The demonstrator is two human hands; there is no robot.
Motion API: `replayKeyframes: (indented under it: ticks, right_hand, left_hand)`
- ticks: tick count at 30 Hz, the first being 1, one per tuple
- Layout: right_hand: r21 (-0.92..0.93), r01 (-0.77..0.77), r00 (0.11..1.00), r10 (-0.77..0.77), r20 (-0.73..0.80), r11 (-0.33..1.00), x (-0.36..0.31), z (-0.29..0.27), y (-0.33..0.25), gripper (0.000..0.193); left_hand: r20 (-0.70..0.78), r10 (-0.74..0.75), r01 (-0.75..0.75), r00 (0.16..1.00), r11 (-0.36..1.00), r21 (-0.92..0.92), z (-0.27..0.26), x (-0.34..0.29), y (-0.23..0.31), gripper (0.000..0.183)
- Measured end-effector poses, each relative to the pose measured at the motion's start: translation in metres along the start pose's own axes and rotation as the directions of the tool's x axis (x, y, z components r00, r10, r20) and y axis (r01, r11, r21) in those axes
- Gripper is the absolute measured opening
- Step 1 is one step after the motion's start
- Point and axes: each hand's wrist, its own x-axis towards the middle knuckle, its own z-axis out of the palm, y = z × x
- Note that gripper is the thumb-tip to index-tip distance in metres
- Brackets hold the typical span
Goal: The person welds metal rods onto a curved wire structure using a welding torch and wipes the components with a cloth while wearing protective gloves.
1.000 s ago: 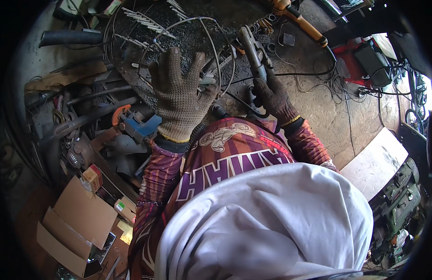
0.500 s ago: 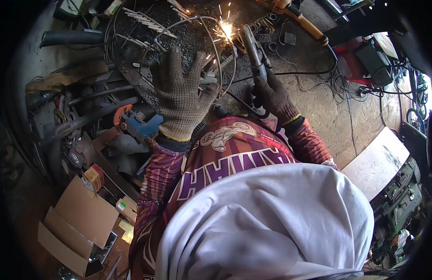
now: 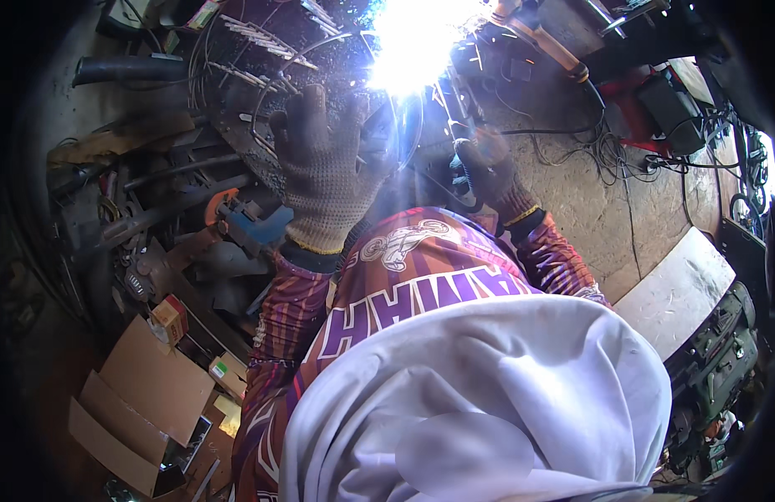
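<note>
My left hand (image 3: pixel 322 180), in a grey dotted knit glove, is held with its fingers stretched and spread beside a thin metal hoop (image 3: pixel 255 117). It grips nothing that I can see. My right hand (image 3: pixel 491 171), in a dark glove, is closed around a welding electrode holder (image 3: pixel 459 125). Ahead of the holder burns a blinding white welding arc (image 3: pixel 417 46). Its glare hides the holder's front end, the electrode and the far part of the hoop.
Several welding rods (image 3: pixel 266 38) lie at the far left. An orange-handled tool (image 3: pixel 542 46) lies beyond my right hand. Cables (image 3: pixel 613 155) tangle by a red and black machine (image 3: pixel 647 109). Left are a blue clamp-like tool (image 3: pixel 258 224) and an open cardboard box (image 3: pixel 149 385).
The small burst of orange sparks has become a large white arc, which washes out the work area. My hands stay in nearly the same places.
</note>
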Motion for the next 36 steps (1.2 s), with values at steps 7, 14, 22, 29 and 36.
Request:
replayKeyframes:
  ticks: [7, 14, 22, 29, 36]
  right_hand:
    - [0.407, -0.535, 0.832, 0.545, 0.103, 0.74, -0.001, 0.005, -0.008, 0.026]
    - [0.616, -0.519, 0.804, 0.584, 0.116, 0.592, -0.004, 0.005, -0.011, 0.045]
    - [0.594, -0.588, 0.768, 0.61, 0.195, 0.55, -0.008, 0.007, -0.009, 0.05]
    - [0.605, -0.571, 0.786, 0.582, 0.208, 0.555, -0.007, 0.009, -0.005, 0.054]
    - [0.588, -0.609, 0.76, 0.604, 0.239, 0.533, -0.007, 0.01, -0.004, 0.055]
  left_hand:
    - [0.025, -0.024, 0.025, 0.999, 0.998, -0.064, -0.001, -0.003, 0.0, 0.072]
    - [-0.007, 0.001, -0.001, 1.0, 1.0, 0.026, -0.004, -0.002, 0.005, 0.066]
    - [0.005, 0.017, -0.017, 1.0, 0.999, 0.039, 0.001, -0.004, 0.0, 0.068]
    - [-0.001, 0.024, -0.024, 1.0, 0.998, 0.06, -0.003, -0.001, 0.004, 0.067]
    - [-0.006, 0.033, -0.033, 0.999, 0.998, 0.056, -0.001, -0.003, 0.002, 0.065]
